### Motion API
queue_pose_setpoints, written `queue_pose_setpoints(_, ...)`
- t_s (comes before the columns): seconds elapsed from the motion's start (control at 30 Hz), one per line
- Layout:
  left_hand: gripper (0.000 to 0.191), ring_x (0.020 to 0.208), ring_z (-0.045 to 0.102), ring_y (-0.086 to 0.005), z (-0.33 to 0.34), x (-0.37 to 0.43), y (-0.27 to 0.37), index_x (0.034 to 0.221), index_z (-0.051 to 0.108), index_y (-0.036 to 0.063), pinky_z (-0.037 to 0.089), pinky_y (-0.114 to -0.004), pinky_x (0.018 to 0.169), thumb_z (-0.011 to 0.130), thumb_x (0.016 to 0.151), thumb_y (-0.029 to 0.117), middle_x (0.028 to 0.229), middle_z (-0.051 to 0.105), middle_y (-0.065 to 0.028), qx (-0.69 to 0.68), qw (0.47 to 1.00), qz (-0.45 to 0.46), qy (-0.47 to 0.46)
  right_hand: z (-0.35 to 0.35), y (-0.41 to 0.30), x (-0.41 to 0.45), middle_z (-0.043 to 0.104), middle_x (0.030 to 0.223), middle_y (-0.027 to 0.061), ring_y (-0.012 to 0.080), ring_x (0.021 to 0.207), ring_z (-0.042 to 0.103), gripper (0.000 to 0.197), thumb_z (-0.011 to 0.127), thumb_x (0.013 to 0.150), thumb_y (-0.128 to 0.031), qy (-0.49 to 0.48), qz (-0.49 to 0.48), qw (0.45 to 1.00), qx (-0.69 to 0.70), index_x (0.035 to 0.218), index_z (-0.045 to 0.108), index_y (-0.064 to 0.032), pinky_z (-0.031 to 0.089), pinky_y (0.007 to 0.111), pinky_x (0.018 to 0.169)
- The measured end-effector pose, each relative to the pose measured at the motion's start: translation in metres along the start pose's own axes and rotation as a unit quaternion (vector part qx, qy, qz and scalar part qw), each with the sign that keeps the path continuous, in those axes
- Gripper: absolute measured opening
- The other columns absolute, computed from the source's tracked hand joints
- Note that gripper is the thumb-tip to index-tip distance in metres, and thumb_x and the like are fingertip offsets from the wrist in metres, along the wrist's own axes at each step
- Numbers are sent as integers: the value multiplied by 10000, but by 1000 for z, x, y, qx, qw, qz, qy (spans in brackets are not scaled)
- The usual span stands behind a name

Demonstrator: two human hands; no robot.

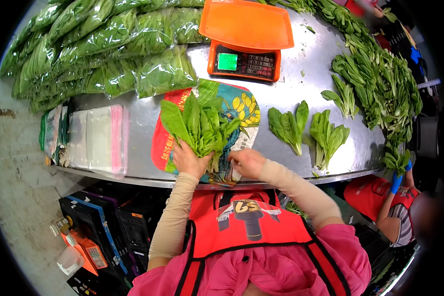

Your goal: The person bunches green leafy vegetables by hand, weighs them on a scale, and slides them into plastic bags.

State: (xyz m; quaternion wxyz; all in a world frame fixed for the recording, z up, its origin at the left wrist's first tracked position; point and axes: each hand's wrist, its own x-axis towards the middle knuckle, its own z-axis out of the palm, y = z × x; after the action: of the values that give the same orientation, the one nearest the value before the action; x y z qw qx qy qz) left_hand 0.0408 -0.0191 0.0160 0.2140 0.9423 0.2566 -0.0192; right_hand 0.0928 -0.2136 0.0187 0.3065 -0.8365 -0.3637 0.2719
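My left hand [190, 160] grips a bunch of leafy greens [199, 124] around its lower part, with leaves pointing away from me and pale stems toward me. Under the bunch lies a colorful printed mat [161, 146] with rounded corners, red along its left side. Just right of the stems, my right hand [247, 162] hovers over the mat with its fingers curled; whether something small is between them is unclear. Two small bunches of greens [288, 127] [327, 138] rest on the metal table to the right of that hand.
Bagged greens [107, 51] are piled at the far left. An orange digital scale [246, 26] stands beyond the mat. Clear plastic bags [92, 137] lie stacked at left. Loose greens [377, 77] line the right side, where a co-worker's blue-gloved hand [396, 181] holds some.
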Motion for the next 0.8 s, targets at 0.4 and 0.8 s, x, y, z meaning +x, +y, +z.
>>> queue_pose_setpoints(0.4, 974, 1116, 414, -417, -15, 4, -4, 1287, 256, -69, 382, -438, 918, 790, 590, 354, 1246, 358, -291, 34, 997, 61, -11, -68, 22, 26, 536, 931, 49, 199, 950, 512, 170, 529, 705, -175, 105, -477, 816, -308, 858, 546, -101, 383, 409, 908)
queue_pose_setpoints(0.8, 818, 1257, 334, -376, -30, 23, -28, 1390, 62, -32, 300, -397, 1021, 581, 776, 118, 1341, 298, -297, -214, 929, 269, -136, -46, -1, 100, 566, 1082, 124, 284, 1056, 524, 280, 534, 697, -154, 137, -464, 840, -246, 957, 552, -51, 393, 411, 952)
